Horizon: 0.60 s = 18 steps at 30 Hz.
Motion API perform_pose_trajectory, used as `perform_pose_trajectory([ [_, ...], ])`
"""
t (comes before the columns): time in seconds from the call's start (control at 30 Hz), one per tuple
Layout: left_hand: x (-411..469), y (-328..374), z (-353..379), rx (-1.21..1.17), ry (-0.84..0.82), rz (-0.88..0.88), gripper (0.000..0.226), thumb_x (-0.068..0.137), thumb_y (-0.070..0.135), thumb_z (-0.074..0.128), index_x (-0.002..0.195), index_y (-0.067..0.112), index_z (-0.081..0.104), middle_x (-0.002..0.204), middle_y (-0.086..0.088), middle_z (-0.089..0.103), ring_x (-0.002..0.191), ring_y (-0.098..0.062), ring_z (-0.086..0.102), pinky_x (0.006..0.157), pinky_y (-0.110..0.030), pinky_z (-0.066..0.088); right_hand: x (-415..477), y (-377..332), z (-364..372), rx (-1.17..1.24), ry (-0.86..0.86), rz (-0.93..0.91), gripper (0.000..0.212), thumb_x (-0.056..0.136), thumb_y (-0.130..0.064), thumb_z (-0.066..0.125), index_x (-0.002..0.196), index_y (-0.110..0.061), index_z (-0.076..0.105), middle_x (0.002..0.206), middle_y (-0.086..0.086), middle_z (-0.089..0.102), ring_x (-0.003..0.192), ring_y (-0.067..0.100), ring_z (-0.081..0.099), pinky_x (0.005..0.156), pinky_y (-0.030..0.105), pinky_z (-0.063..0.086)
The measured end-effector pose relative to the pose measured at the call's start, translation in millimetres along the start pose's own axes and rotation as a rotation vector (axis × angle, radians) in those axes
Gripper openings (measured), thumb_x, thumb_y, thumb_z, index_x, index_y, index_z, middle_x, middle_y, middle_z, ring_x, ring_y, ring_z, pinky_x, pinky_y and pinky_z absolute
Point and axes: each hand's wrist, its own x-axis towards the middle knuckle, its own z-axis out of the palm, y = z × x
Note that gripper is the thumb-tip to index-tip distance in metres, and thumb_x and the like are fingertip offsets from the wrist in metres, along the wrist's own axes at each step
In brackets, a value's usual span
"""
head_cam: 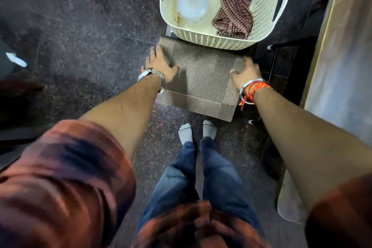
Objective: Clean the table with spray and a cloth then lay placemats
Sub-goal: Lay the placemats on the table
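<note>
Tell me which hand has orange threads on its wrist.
The right hand, holding the placemats: orange threads and a pale bangle circle its wrist. The left hand wears a metal watch.

Dark speckled stone floor [80, 26], polished, slab seams visible. Pale draped fabric [342, 66] down the right edge. Dark furniture frame [281, 62] beside it. Small white scrap [16, 59] on the floor, left.
</note>
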Motion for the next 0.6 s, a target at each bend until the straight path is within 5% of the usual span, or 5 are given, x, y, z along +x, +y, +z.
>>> perform_pose_trajectory([
  [0.2,10,15,-5,-0.172,-0.054,-0.016,0.106,0.089,0.039,0.071,0.159,0.011,-0.004,0.167,-0.012,0.005,0.151,-0.030,0.019,0.122,-0.040,0.021,5,-2,-2,0.144,0.062,0.039,0.063,0.087,-0.025,0.064,0.143,-0.012,0.036,0.132,0.018,0.054,0.121,0.034,0.051,0.100,0.033,0.041],
  [0.33,-5,27,3,-0.168,0.059,-0.106,0.098,0.087,0.039,0.073,0.157,0.010,0.009,0.158,-0.018,0.022,0.140,-0.040,0.035,0.113,-0.047,0.035,-8,-12,-2,0.141,0.225,0.002,0.048,0.084,-0.025,0.066,0.126,-0.007,0.052,0.120,0.020,0.061,0.112,0.035,0.057,0.093,0.033,0.045],
  [0.5,-34,42,-4,-0.396,0.256,-0.027,0.071,0.092,0.014,0.063,0.150,0.009,0.022,0.104,-0.009,0.058,0.098,-0.030,0.063,0.076,-0.030,0.044,-33,-45,-12,0.201,0.397,-0.052,0.040,0.083,-0.028,0.065,0.113,-0.007,0.050,0.104,0.018,0.064,0.104,0.037,0.052,0.087,0.038,0.044],
  [0.6,-70,54,-19,-0.426,0.262,0.148,0.082,0.091,0.012,0.059,0.158,0.019,0.012,0.086,0.001,0.057,0.069,-0.014,0.055,0.063,-0.026,0.040,-55,-66,-25,0.249,0.380,-0.053,0.030,0.084,-0.024,0.061,0.109,-0.009,0.059,0.100,0.016,0.069,0.101,0.037,0.059,0.086,0.036,0.046],
])
